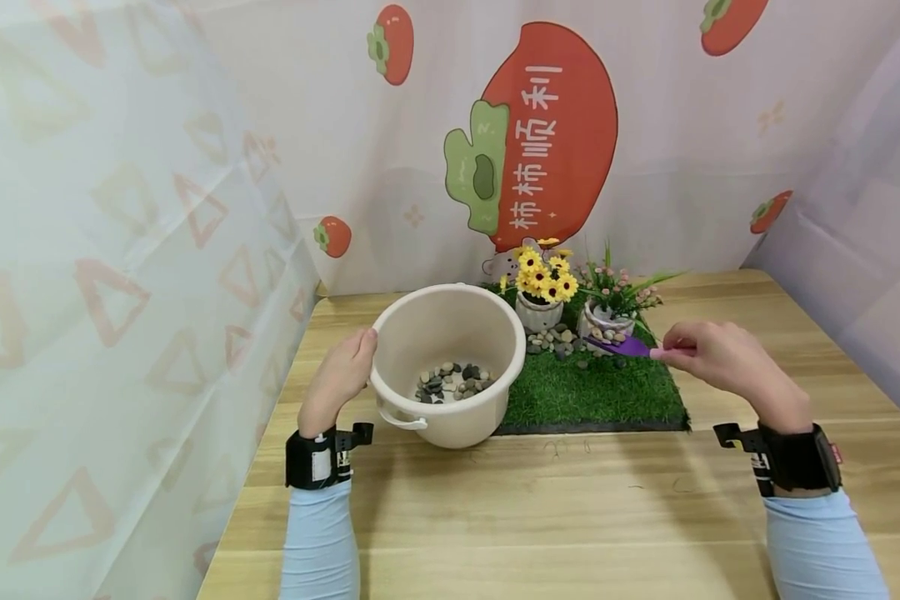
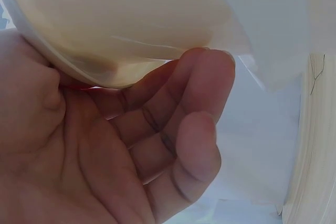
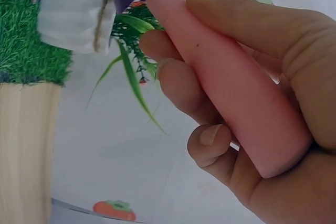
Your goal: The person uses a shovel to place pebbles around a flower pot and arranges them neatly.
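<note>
My left hand (image 1: pixel 337 375) grips the rim of a cream plastic bucket (image 1: pixel 457 429); in the left wrist view the thumb side and curled fingers (image 2: pixel 197 145) lie around its edge. Several pebbles (image 1: pixel 472 386) lie on the bucket's bottom. To the right, my right hand (image 1: pixel 727 360) holds a small garden trowel with a purple blade (image 1: pixel 630 347) and a pink handle (image 3: pixel 231 82), fingers wrapped around the handle. Pebbles (image 1: pixel 607 336) sit on the blade, raised over the artificial turf (image 1: pixel 592 400), in front of a white pot (image 1: pixel 587 321) with pink flowers.
A second white pot (image 1: pixel 538 314) with yellow flowers (image 1: pixel 547 279) stands at the back of the turf. Loose pebbles (image 1: pixel 551 340) lie at its foot. Wooden tabletop (image 1: pixel 540 508) runs along the front, and a printed cloth (image 1: pixel 412 167) hangs behind.
</note>
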{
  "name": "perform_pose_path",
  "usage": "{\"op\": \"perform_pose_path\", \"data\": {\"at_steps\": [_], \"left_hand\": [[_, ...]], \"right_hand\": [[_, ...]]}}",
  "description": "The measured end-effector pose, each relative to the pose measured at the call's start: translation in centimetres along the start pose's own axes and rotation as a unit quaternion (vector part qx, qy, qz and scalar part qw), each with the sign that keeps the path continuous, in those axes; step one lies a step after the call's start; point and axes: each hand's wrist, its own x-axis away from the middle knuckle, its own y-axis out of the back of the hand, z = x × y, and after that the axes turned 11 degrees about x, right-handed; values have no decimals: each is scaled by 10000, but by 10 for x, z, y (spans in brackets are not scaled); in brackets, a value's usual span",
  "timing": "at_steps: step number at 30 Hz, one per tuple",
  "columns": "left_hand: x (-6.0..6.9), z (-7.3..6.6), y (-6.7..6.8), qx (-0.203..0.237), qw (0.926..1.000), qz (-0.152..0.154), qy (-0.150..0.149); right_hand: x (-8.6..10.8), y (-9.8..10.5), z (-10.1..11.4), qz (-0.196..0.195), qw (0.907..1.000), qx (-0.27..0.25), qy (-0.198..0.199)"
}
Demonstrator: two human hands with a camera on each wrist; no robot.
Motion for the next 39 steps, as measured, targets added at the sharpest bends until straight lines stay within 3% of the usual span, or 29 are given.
{"op": "perform_pose_path", "data": {"at_steps": [6,13,30,39], "left_hand": [[0,0,0,6,10000,8,14],[0,2,-1,-8,10000,44,31],[-1,1,0,19,9999,31,106],[-1,1,0,-71,9999,14,106]], "right_hand": [[-1,-3,-4,251,9996,-113,-43],[-1,0,-9,798,9966,-136,-153],[1,4,-9,1248,9915,100,-360],[7,12,-9,1407,9873,261,-684]]}}
